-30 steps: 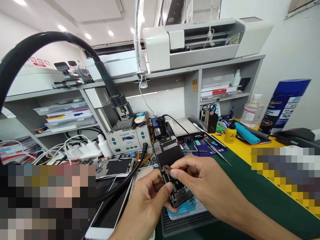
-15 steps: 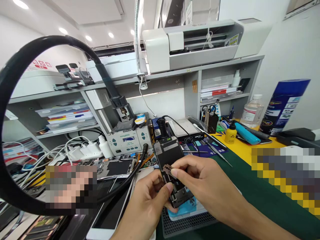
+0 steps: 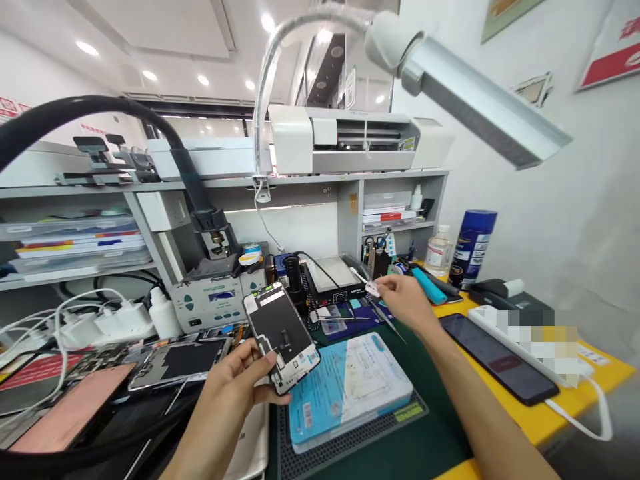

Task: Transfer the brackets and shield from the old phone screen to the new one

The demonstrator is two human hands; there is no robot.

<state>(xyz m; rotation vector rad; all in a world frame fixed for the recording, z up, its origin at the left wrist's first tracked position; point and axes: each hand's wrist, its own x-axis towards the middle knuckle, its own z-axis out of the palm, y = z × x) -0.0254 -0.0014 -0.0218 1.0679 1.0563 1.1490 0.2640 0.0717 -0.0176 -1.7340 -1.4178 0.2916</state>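
Note:
On the left, my left hand [image 3: 240, 377] grips a phone screen panel [image 3: 277, 320] by its lower edge, thumb over the black and silver back. The panel tilts above the left part of a blue and white box [image 3: 373, 383]. Farther forward and to the right, my right hand [image 3: 407, 303] pinches a small, thin blade with cut-outs, like a razor blade [image 3: 373, 289], between thumb and fingertips. It is apart from the panel, over the tools at the back of the mat.
A phone [image 3: 500, 360] with a cable nearby lies on the right. Tweezers [image 3: 390, 323] rest behind the box. At left are phone parts [image 3: 180, 360] and a rework station [image 3: 220, 300]. A lamp [image 3: 480, 100] hangs overhead; a black arm [image 3: 90, 107] arches at left.
My right hand has moved away from the panel, forward and right, with the razor blade. My left hand has shifted left with the panel. The view has turned, showing the lamp and more of the box.

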